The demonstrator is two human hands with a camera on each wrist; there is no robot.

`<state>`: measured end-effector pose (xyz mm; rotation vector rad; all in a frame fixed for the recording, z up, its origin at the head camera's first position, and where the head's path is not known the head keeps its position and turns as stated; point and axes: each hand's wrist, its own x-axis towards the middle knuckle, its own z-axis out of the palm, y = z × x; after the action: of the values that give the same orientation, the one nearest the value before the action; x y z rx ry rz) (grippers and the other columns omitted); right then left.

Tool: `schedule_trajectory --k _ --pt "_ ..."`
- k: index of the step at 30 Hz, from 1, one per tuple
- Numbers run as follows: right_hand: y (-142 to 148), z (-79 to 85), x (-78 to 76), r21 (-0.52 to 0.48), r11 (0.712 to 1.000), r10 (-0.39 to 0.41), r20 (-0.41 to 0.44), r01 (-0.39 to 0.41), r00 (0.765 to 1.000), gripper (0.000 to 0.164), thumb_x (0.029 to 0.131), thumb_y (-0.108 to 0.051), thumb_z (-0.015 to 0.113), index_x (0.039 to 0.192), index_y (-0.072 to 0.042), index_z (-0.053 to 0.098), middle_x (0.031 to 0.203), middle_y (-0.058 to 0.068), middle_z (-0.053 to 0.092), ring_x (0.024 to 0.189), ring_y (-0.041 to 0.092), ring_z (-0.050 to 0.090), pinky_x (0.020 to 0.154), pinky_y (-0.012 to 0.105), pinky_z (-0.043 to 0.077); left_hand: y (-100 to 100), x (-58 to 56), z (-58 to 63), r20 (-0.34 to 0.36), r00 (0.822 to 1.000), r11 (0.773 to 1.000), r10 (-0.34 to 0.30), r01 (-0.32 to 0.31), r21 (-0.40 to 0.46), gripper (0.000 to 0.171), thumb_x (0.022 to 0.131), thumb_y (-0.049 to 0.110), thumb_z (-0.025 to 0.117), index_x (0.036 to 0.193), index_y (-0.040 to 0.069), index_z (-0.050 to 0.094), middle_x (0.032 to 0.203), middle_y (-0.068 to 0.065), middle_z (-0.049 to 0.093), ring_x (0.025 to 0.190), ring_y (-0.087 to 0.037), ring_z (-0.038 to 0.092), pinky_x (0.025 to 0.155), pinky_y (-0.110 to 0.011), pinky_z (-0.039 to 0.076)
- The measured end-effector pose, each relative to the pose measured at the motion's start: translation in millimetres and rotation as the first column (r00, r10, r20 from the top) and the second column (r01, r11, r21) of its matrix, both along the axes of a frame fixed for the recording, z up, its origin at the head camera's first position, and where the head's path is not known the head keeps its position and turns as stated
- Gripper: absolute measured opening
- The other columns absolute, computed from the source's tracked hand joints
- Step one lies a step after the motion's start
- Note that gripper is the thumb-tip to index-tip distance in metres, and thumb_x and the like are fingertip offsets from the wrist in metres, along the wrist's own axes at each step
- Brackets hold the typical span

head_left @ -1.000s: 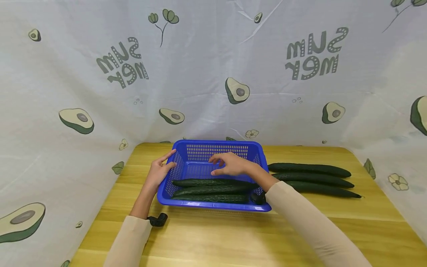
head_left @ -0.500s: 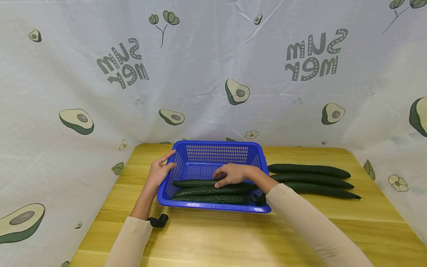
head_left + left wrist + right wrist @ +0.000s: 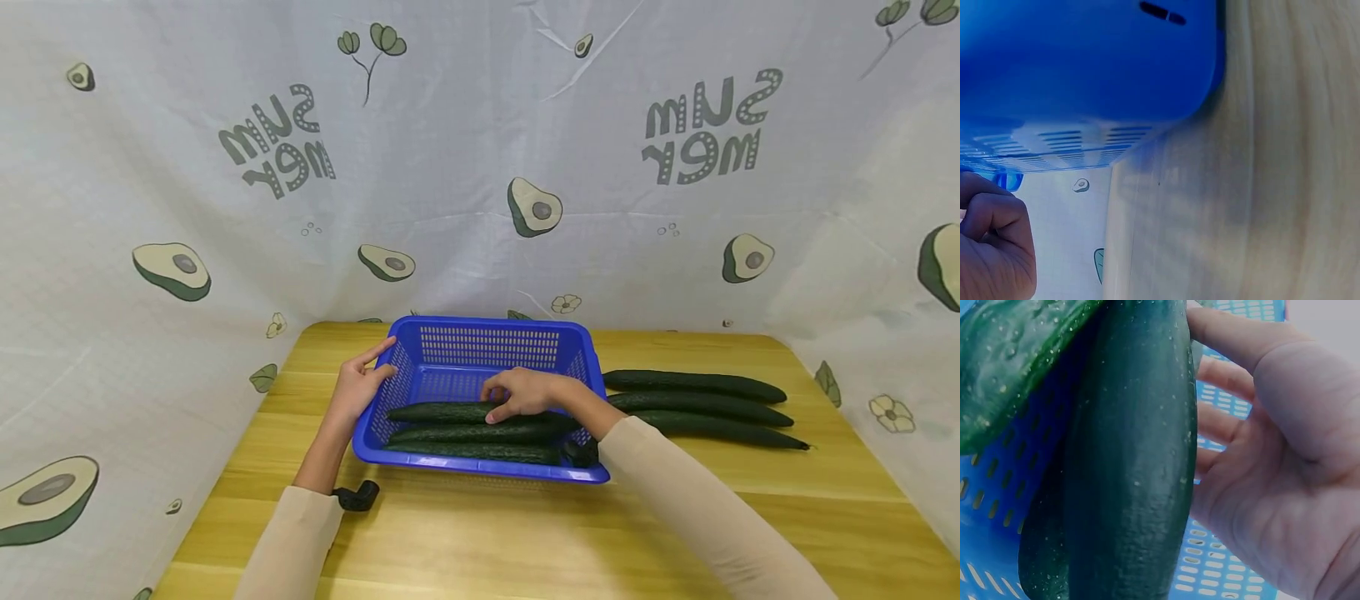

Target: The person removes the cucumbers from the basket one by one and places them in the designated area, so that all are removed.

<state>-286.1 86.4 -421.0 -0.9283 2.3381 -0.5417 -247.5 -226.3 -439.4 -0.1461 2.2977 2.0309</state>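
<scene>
A blue plastic basket (image 3: 487, 322) with slotted walls stands on the wooden table. My left hand (image 3: 356, 387) grips its left rim, thumb over the edge; the left wrist view shows that hand's curled fingers (image 3: 999, 215) by the rim. Inside the basket, three long dark green cucumbers lie side by side along the near wall. My right hand (image 3: 527, 392) reaches in and holds the rearmost cucumber (image 3: 435, 412) between thumb and fingers. Close to it lie the middle cucumber (image 3: 442, 434) and the front cucumber (image 3: 472, 452). My right hand covers part of the held one.
To the right of the basket, three more cucumbers (image 3: 705, 407) lie side by side on the table (image 3: 465, 542), their left ends hidden by the basket and arm. A white curtain (image 3: 450, 167) with avocado prints hangs behind and beside the table.
My right hand has come down from above the basket floor toward the near side and taken hold of the rearmost cucumber. My left hand stays at the left rim.
</scene>
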Motion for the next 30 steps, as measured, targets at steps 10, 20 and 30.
schedule_trajectory --k 10,20,30 --pt "1.4 7.4 0.6 -0.176 0.983 -0.058 -0.059 0.047 0.997 0.039 0.100 -0.028 0.069 0.136 -0.012 0.066 0.135 0.008 0.066 0.128 0.030 0.059 0.104 0.049 0.052 -6.7 1.2 -3.5 -0.016 1.000 0.994 -0.009 0.007 -0.106 0.055 0.099 0.016 0.064 0.151 0.031 0.055 0.063 -0.003 0.066 0.052 -0.014 0.064 0.053 -0.027 0.057" --pt "8.2 25.7 1.9 -0.241 0.967 -0.119 -0.129 0.085 0.985 0.042 0.101 -0.030 0.067 0.139 -0.013 0.064 0.138 0.008 0.064 0.130 0.029 0.058 0.107 0.051 0.049 -4.1 -0.8 -0.2 0.015 0.999 0.997 -0.044 0.045 -0.065 0.058 0.099 0.011 0.062 0.154 0.025 0.050 0.091 -0.020 0.076 0.052 -0.016 0.064 0.050 -0.029 0.056" --pt "24.3 51.9 14.3 -0.278 0.955 -0.163 -0.188 0.106 0.969 0.043 0.101 -0.028 0.067 0.140 -0.012 0.062 0.139 0.007 0.062 0.128 0.029 0.058 0.106 0.051 0.050 -2.4 0.6 -1.5 -0.005 0.999 0.995 -0.039 0.038 -0.087 0.056 0.099 0.014 0.063 0.153 0.029 0.052 0.081 -0.008 0.076 0.054 -0.017 0.066 0.051 -0.032 0.058"
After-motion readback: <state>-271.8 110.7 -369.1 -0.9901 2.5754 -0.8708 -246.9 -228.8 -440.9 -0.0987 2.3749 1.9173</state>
